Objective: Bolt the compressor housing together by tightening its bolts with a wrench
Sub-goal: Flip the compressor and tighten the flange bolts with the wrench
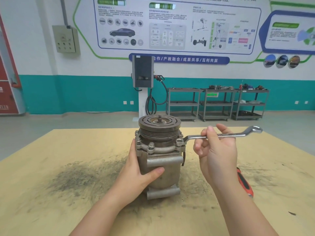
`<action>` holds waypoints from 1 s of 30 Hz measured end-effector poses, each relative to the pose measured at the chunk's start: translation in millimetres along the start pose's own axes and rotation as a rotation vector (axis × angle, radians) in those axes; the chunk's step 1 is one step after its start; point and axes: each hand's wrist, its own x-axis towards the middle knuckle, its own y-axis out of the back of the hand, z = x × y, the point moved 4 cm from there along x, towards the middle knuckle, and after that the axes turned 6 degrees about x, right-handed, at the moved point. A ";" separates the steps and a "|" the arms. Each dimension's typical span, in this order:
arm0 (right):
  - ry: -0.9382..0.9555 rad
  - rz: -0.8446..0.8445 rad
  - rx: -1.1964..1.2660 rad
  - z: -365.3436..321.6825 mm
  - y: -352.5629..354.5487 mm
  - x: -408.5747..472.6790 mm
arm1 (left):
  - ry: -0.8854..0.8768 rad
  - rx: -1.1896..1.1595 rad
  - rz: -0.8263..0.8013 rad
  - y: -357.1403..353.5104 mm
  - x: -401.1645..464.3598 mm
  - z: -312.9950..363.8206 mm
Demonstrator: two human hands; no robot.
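Compressor [159,155]: it is standing upright on the workbench [51,167], pulley upward.
Left hand [139,169]: you are gripping the housing's side.
Right hand [217,147]: you are pinching the wrench [221,135], its ring sitting on a flange bolt [179,141].

Red tool [245,183] half behind right forearm

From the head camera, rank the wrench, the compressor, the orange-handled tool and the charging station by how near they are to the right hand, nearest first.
1. Wrench: pinched in the right hand.
2. Orange-handled tool: on the table just beyond the right wrist.
3. Compressor: to its left, gripped by the left hand.
4. Charging station: far back by the wall.
The tool and compressor are close to call.
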 end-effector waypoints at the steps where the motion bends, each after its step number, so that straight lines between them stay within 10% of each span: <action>1: -0.001 0.001 -0.012 0.4 0.8 1.4 | -0.002 -0.001 0.000 0.2 -0.5 0.8; 12: 0.016 -0.042 -0.017 0.4 6.2 8.8 | 0.009 0.004 -0.009 0.6 -0.5 0.1; 25: 0.967 -0.687 -0.715 21.7 -20.2 -50.9 | 0.011 0.039 -0.014 0.1 -2.1 0.2; 30: 0.634 -0.231 -0.279 -7.6 -7.9 -28.8 | 0.021 0.010 -0.013 0.0 -1.6 -1.5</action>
